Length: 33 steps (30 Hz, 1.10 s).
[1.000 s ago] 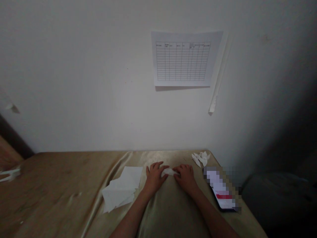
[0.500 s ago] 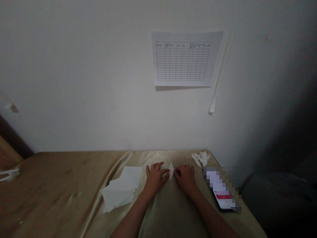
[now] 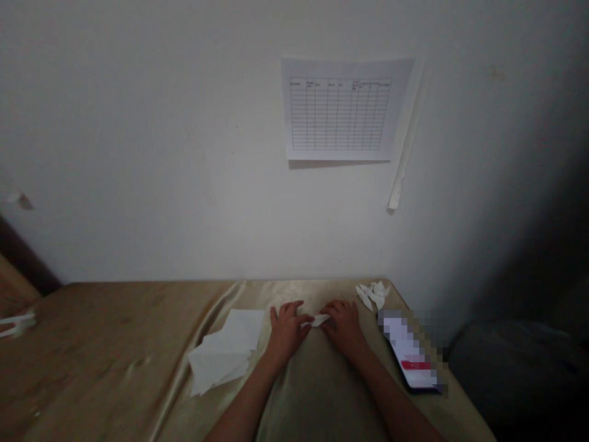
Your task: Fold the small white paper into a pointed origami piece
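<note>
A small folded piece of white paper [image 3: 319,320] lies nearly sideways between my two hands, low over the cloth-covered table. Its left end is pinched by the thumb and forefinger of my left hand [image 3: 289,328], whose other fingers are spread. At the opposite end, my right hand [image 3: 343,325] grips the paper with thumb and fingertips. Left of my hands lies a fanned stack of white paper sheets [image 3: 227,353]. Several small folded paper pieces [image 3: 375,294] are heaped beyond my right hand, near the table's far right corner.
A phone [image 3: 411,356] with a lit, partly pixelated screen lies by the right edge of the table [image 3: 115,350]. The wall behind bears a printed table sheet [image 3: 340,113] and a white strip [image 3: 407,144]. A white object [image 3: 18,324] sits at the far left.
The folded paper has turned from upright to nearly sideways between my fingers. My right hand has shifted slightly; the left has barely moved.
</note>
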Motion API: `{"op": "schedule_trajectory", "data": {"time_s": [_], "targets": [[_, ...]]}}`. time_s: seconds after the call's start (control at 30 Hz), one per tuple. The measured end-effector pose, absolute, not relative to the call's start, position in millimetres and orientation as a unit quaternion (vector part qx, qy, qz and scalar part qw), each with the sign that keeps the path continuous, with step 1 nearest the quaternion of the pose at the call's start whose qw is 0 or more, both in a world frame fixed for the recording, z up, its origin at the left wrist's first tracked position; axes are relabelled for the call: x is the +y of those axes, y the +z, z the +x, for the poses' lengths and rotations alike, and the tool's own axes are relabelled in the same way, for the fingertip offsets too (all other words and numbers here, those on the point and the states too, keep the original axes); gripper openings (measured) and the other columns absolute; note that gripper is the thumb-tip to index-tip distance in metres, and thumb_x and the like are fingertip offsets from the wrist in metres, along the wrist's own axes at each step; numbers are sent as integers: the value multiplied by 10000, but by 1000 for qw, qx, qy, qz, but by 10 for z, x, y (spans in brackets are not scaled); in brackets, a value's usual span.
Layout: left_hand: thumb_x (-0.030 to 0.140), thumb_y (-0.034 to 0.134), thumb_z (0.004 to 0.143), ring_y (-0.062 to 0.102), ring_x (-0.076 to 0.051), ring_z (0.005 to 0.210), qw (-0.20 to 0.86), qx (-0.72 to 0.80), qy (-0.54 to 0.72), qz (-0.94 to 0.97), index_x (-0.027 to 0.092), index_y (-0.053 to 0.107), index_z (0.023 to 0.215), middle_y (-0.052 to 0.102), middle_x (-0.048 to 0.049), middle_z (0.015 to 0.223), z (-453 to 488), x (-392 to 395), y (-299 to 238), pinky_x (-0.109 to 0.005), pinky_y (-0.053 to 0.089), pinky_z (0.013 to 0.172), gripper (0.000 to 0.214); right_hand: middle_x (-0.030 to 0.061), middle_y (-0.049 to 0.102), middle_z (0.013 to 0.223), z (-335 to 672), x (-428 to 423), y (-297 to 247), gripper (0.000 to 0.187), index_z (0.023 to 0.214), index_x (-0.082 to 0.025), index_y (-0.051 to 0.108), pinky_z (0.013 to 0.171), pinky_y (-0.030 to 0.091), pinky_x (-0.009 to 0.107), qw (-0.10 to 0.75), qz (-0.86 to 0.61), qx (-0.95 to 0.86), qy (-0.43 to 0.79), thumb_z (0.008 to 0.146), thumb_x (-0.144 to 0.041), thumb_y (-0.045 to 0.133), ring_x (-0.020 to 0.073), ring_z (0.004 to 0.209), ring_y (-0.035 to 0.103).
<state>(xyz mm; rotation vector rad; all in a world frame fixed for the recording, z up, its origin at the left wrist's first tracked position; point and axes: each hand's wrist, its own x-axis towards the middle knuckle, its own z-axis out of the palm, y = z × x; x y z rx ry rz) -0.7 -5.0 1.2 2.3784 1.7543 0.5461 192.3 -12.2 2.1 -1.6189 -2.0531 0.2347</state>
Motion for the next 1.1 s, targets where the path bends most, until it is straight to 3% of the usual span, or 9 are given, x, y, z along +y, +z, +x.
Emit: {"op": "schedule_trajectory", "data": {"time_s": [0.1, 0.27, 0.43, 0.67, 0.83, 1.1], "targets": [[318, 650, 883, 424, -303, 1359, 67, 583, 182, 789, 441, 748, 1037, 529, 19, 1465, -13, -49, 14, -720, 127, 1150, 220, -7, 705, 1159, 1935, -116, -9, 210, 1018, -362, 739, 1177, 8, 593, 258, -560, -781, 95, 892, -232, 633, 255, 1256, 496], [381, 665, 869, 423, -313, 1358, 74, 585, 188, 785, 432, 760, 1007, 540, 16, 1463, -26, -40, 12, -742, 114, 1138, 175, 0, 736, 1071, 1937, -71, -61, 150, 960, -346, 758, 1178, -37, 617, 260, -539, -795, 96, 910, -274, 636, 241, 1224, 530], [443, 707, 834, 416, -318, 1370, 93, 590, 186, 780, 435, 758, 997, 541, 24, 1464, -18, -23, 54, -743, 113, 1138, 171, -4, 739, 1038, 1929, -59, -59, 116, 918, -323, 755, 1178, -24, 624, 258, -535, -801, 77, 909, -282, 647, 236, 1204, 545], [471, 625, 891, 411, -300, 1380, 115, 596, 189, 772, 413, 764, 965, 546, 17, 1455, -6, -12, 71, -749, 77, 1139, 167, 6, 727, 1018, 1911, -91, -17, 109, 894, -296, 730, 1190, -5, 600, 247, -535, -806, 48, 917, -286, 623, 225, 1182, 553], [484, 606, 895, 391, -312, 1390, 125, 610, 187, 760, 411, 766, 960, 533, 11, 1465, 2, -9, 75, -778, 62, 1120, 187, 18, 703, 1071, 1869, -89, -49, 130, 926, -274, 714, 1178, 81, 568, 264, -571, -773, 79, 927, -309, 589, 228, 1182, 536], [442, 651, 865, 379, -307, 1399, 133, 627, 195, 743, 400, 763, 922, 504, 37, 1492, 54, -1, 107, -782, 46, 1119, 132, 35, 695, 1104, 1798, -75, -44, 145, 850, -250, 701, 1149, 115, 574, 276, -626, -715, 140, 906, -299, 577, 251, 1195, 521]]}}
